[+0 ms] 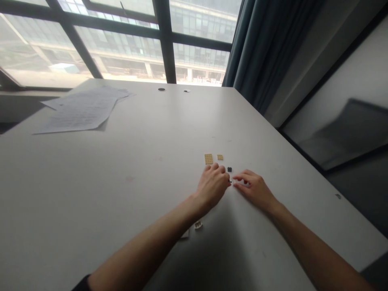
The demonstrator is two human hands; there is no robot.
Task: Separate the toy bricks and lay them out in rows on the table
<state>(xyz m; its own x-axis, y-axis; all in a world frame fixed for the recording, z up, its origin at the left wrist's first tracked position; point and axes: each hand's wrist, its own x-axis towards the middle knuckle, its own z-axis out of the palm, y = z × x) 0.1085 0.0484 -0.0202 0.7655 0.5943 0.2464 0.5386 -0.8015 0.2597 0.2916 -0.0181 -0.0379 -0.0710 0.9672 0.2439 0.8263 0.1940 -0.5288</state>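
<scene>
My left hand (pixel 213 182) is closed, its fingers curled down near the tabletop. At its fingertips a small dark piece (pixel 230 181) pokes out; most of it is hidden by the fingers. My right hand (pixel 254 188) faces it with thumb and fingers apart, nothing visible between them. Just beyond the hands lies a small black brick (pixel 229 169). A larger tan studded plate (pixel 208 159) and a smaller tan studded plate (pixel 220 157) lie flat behind my left hand.
A small pale piece with brown parts (pixel 198 225) sits below my left forearm, beside a flat whitish item (pixel 184 234) partly covered by the arm. Paper sheets (pixel 81 109) spread over the far left of the white table (pixel 145 182). A dark curtain (pixel 260 52) hangs behind the table.
</scene>
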